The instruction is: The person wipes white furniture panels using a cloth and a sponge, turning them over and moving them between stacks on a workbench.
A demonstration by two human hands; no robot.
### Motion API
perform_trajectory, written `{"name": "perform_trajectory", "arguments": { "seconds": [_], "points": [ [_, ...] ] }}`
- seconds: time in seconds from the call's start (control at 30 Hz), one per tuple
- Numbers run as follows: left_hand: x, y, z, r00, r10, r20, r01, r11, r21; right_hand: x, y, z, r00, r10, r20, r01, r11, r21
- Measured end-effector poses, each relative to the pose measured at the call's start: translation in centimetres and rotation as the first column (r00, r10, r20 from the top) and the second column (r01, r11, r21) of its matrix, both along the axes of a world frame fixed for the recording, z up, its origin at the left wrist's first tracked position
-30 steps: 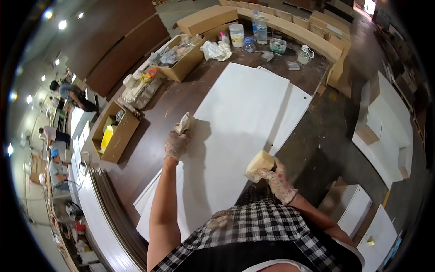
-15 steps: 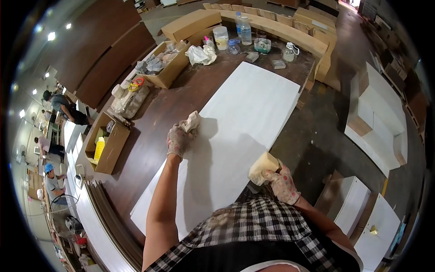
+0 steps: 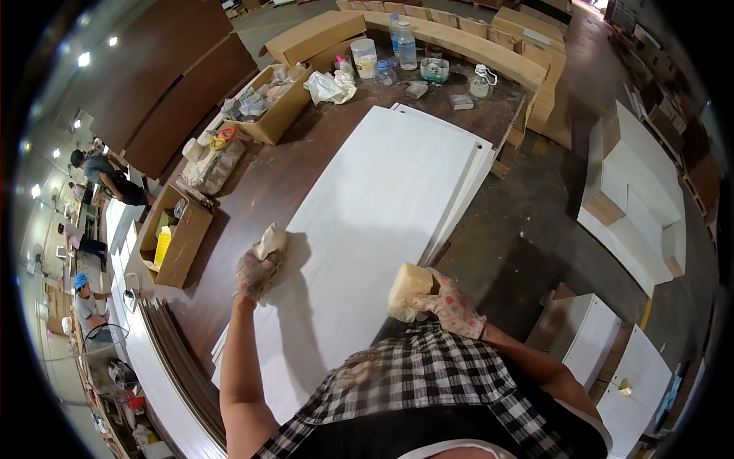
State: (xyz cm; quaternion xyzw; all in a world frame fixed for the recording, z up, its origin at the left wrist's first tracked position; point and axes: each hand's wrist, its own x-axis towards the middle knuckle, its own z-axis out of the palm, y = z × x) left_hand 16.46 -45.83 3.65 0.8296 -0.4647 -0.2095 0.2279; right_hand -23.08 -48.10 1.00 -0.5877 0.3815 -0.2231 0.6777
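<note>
Two or more white panels (image 3: 367,191) lie stacked on the brown worktable; the upper one is offset, so an edge of a lower panel (image 3: 475,180) shows along the right. My left hand (image 3: 256,274), in a patterned glove, is closed round a crumpled whitish cloth (image 3: 271,241) at the stack's left edge. At the near right edge, close to my body, my gloved right hand (image 3: 453,304) grips a cream sponge block (image 3: 409,291). Whether its fingers also touch the panel cannot be made out.
Bottles (image 3: 407,47), jars and a crumpled white cloth (image 3: 331,87) stand along the table's far side. Cardboard boxes (image 3: 264,115) line the left. White cabinet parts (image 3: 634,199) sit on the floor at right. Several people work at far left, one in a blue cap (image 3: 90,302).
Both hands have moved left and nearer to me, still holding cloth and sponge. The upper panel has shifted left, uncovering the lower panel's right edge.
</note>
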Motion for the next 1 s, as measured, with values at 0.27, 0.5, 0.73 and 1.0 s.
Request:
{"name": "perform_trajectory", "arguments": {
  "seconds": [0.27, 0.5, 0.73, 1.0],
  "points": [
    [2.8, 9.1, -0.1, 0.979, 0.201, 0.035, -0.202, 0.979, 0.017, 2.7, -1.4, 2.7, 0.978, 0.080, 0.192, -0.107, 0.985, 0.133],
    [4.6, 18.8, -3.4, 0.916, 0.364, 0.168, -0.353, 0.931, -0.094, 7.9, -2.6, 1.1, 0.967, 0.152, 0.203, -0.202, 0.945, 0.257],
    [-3.8, 28.2, -2.4, 0.727, 0.568, 0.385, -0.611, 0.791, -0.013, 10.1, -3.8, 4.2, 0.863, 0.473, 0.177, -0.502, 0.840, 0.203],
    [-19.2, 27.2, -0.5, 0.413, 0.836, 0.361, -0.911, 0.377, 0.168, 4.0, -7.7, 1.4, 0.681, 0.618, 0.393, -0.719, 0.668, 0.193]
  ]
}}
